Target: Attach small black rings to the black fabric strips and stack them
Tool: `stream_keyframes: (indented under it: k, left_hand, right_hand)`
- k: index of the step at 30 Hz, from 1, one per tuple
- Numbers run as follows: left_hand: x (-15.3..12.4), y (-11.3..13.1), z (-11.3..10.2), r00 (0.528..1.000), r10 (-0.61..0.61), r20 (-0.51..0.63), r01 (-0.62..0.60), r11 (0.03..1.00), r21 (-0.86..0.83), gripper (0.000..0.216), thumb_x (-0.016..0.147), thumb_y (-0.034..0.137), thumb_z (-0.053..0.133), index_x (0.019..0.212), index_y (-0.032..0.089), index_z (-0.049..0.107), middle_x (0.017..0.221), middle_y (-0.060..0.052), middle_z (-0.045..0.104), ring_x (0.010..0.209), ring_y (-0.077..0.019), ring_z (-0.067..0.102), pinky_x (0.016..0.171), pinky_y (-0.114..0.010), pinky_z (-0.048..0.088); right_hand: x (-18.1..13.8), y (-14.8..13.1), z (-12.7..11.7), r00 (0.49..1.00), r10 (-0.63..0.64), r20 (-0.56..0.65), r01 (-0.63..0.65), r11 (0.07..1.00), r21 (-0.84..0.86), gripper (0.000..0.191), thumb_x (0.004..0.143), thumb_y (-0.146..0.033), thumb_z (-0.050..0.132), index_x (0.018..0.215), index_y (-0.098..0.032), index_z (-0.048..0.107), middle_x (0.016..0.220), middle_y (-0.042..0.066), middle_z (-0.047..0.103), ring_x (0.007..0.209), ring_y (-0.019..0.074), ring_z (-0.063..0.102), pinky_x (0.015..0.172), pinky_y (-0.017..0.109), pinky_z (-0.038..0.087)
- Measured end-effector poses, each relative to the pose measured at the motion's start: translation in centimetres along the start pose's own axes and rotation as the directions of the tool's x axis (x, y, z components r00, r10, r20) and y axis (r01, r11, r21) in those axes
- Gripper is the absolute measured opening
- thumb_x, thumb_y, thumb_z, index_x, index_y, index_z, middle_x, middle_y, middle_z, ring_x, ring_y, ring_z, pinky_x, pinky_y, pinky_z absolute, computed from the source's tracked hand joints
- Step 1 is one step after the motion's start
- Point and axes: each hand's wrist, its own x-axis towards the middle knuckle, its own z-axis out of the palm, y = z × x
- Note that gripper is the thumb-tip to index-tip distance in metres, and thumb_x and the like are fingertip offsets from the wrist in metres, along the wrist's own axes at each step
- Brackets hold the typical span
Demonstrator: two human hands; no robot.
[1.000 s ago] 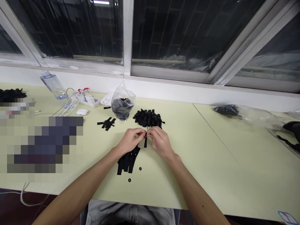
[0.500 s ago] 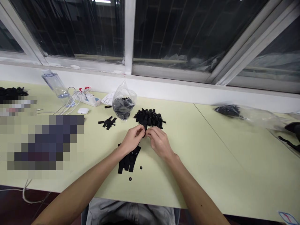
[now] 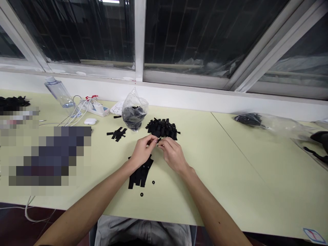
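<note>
My left hand point(image 3: 144, 148) and my right hand point(image 3: 173, 153) meet over the table, fingertips pinched together. Between them is a small black strap piece point(image 3: 159, 139), mostly covered by the fingers. Just beyond lies a heap of short black strap pieces point(image 3: 163, 128). Below my left wrist, flat black straps point(image 3: 138, 176) with small shiny fittings lie side by side, partly hidden by the wrist. Two small black rings with pale centres rest nearer to me, one ring point(image 3: 153, 182) behind the other ring point(image 3: 141, 194).
A clear plastic bag point(image 3: 134, 114) of black parts stands behind, beside loose black straps point(image 3: 117, 133). Leftward are a white case point(image 3: 90, 121), a power strip point(image 3: 98, 108) with cables, and a bottle point(image 3: 60, 92). Another plastic bag point(image 3: 279, 125) lies at right, below the window.
The strap piece between my fingers shows less and sits differently, with a slightly wider gap between the fingertips. Both hands stay in nearly the same place; the view has shifted a little.
</note>
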Motion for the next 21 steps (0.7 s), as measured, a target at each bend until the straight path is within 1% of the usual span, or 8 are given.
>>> stream_keyframes:
  k: [3, 6, 8, 10, 13, 15, 17, 21]
  left_hand:
    - [0.2, -0.3, -0.4, 0.997, -0.005, -0.076, 0.004, 1.0, -0.014, 0.027, 0.095, 0.038, 0.052, 0.096, 0.017, 0.068, 0.091, -0.005, 0.069, 0.08, -0.0158, 0.06, 0.074, -0.026, 0.047]
    - [0.4, -0.6, -1.1, 0.995, 0.017, -0.099, -0.014, 1.0, 0.028, 0.027, 0.093, 0.039, 0.056, 0.091, 0.017, 0.071, 0.091, -0.005, 0.072, 0.08, -0.0168, 0.063, 0.074, -0.027, 0.048]
    - [0.4, -0.8, -1.4, 0.999, 0.043, -0.026, -0.04, 0.994, 0.098, 0.024, 0.091, 0.037, 0.06, 0.087, 0.018, 0.074, 0.085, -0.004, 0.073, 0.075, -0.0161, 0.063, 0.071, -0.027, 0.048]
    - [0.4, -1.0, -1.6, 0.995, 0.056, 0.08, -0.069, 0.983, 0.17, 0.02, 0.089, 0.035, 0.063, 0.085, 0.02, 0.076, 0.08, -0.003, 0.073, 0.07, -0.0151, 0.062, 0.067, -0.026, 0.046]
    - [0.2, -1.5, -1.4, 0.981, 0.058, 0.185, -0.107, 0.957, 0.269, 0.017, 0.087, 0.033, 0.067, 0.081, 0.021, 0.076, 0.079, -0.002, 0.073, 0.068, -0.0145, 0.062, 0.067, -0.026, 0.046]
    - [0.2, -1.7, -1.3, 0.974, 0.053, 0.222, -0.124, 0.939, 0.321, 0.017, 0.087, 0.035, 0.068, 0.081, 0.021, 0.076, 0.08, -0.002, 0.073, 0.069, -0.0152, 0.063, 0.068, -0.027, 0.046]
    - [0.2, -1.8, -1.4, 0.971, 0.061, 0.232, -0.142, 0.925, 0.351, 0.02, 0.088, 0.037, 0.066, 0.082, 0.021, 0.076, 0.081, -0.003, 0.073, 0.072, -0.0163, 0.064, 0.07, -0.028, 0.046]
    - [0.5, -1.4, -2.0, 0.966, 0.133, 0.223, -0.206, 0.914, 0.35, 0.022, 0.094, 0.036, 0.058, 0.089, 0.021, 0.074, 0.087, -0.004, 0.073, 0.082, -0.0184, 0.065, 0.078, -0.031, 0.048]
  right_hand:
    - [0.1, 0.2, -0.6, 0.996, 0.085, -0.035, -0.082, 0.993, 0.09, 0.016, 0.097, -0.011, 0.042, 0.093, -0.02, 0.055, 0.093, 0.008, 0.062, 0.087, 0.0198, 0.058, 0.075, 0.032, 0.046]
    - [0.2, 0.8, -1.3, 0.965, 0.246, -0.093, -0.226, 0.957, 0.183, 0.014, 0.097, -0.016, 0.044, 0.091, -0.021, 0.056, 0.092, 0.007, 0.062, 0.081, 0.0186, 0.057, 0.073, 0.032, 0.045]
    - [0.2, 1.3, -1.7, 0.933, 0.352, -0.071, -0.329, 0.917, 0.225, 0.012, 0.095, -0.018, 0.047, 0.09, -0.021, 0.058, 0.09, 0.005, 0.064, 0.076, 0.0176, 0.056, 0.071, 0.031, 0.044]
    - [0.1, 1.8, -1.8, 0.913, 0.406, 0.03, -0.4, 0.881, 0.251, 0.01, 0.092, -0.019, 0.051, 0.088, -0.021, 0.06, 0.086, 0.003, 0.065, 0.072, 0.0167, 0.055, 0.068, 0.03, 0.042]
    - [-0.1, 2.3, -1.5, 0.892, 0.401, 0.207, -0.444, 0.863, 0.242, 0.01, 0.091, -0.02, 0.053, 0.085, -0.021, 0.062, 0.077, 0.0, 0.064, 0.066, 0.0154, 0.053, 0.064, 0.028, 0.039]
    - [-0.3, 2.4, -1.2, 0.882, 0.38, 0.28, -0.443, 0.871, 0.214, 0.012, 0.09, -0.019, 0.052, 0.084, -0.021, 0.063, 0.075, 0.0, 0.064, 0.064, 0.0147, 0.051, 0.062, 0.028, 0.037]
    - [-0.4, 2.5, -1.0, 0.882, 0.348, 0.317, -0.419, 0.887, 0.193, 0.015, 0.091, -0.017, 0.051, 0.084, -0.02, 0.063, 0.079, 0.001, 0.065, 0.067, 0.0148, 0.053, 0.062, 0.028, 0.037]
    - [-0.5, 2.5, -0.9, 0.899, 0.285, 0.333, -0.353, 0.921, 0.166, 0.02, 0.092, -0.014, 0.048, 0.085, -0.02, 0.066, 0.086, 0.003, 0.068, 0.081, 0.0179, 0.058, 0.071, 0.03, 0.041]
